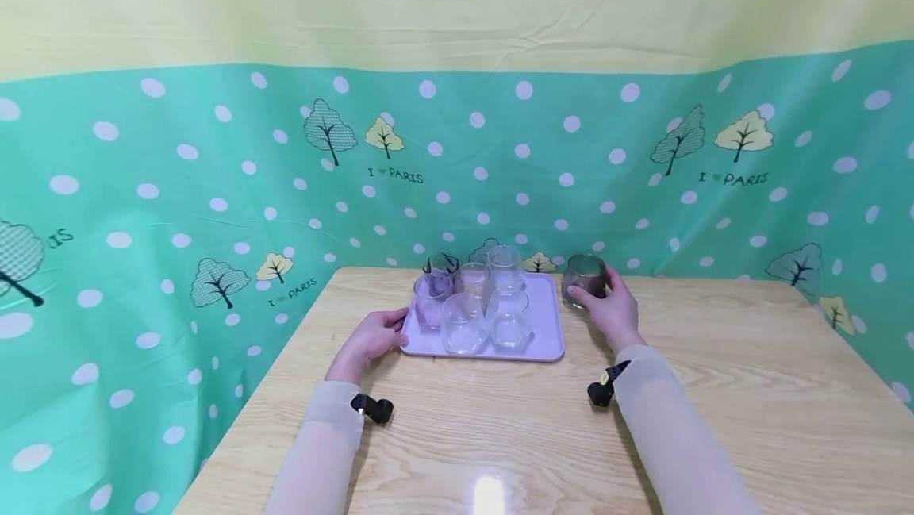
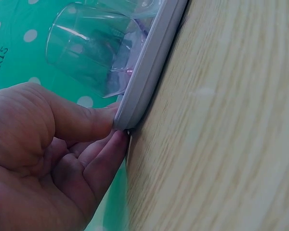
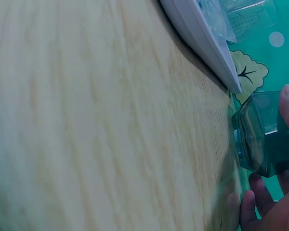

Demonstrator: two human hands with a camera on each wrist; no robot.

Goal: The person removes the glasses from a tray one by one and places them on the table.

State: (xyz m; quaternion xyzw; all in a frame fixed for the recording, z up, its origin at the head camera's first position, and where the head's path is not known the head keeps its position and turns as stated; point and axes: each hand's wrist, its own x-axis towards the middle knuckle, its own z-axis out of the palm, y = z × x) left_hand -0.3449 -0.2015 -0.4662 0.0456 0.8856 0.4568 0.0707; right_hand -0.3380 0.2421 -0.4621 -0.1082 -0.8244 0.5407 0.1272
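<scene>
The left hand point(image 1: 371, 337) pinched the tray point(image 1: 547, 320) to its right; the right hand point(image 1: 614, 310) gripped the dark glass point(image 1: 585, 267) at its left; keeping the tray steady and the glass upright seemed safest.

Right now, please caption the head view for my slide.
Left hand grips a tray of glasses; right hand holds a dark glass.

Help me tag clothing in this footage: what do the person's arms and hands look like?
The left sleeve and right sleeve are long, plain and off-white. At the cuffs, the left strap and right strap are black, each bearing a small black device. The left hand and right hand wear no gloves.
</scene>
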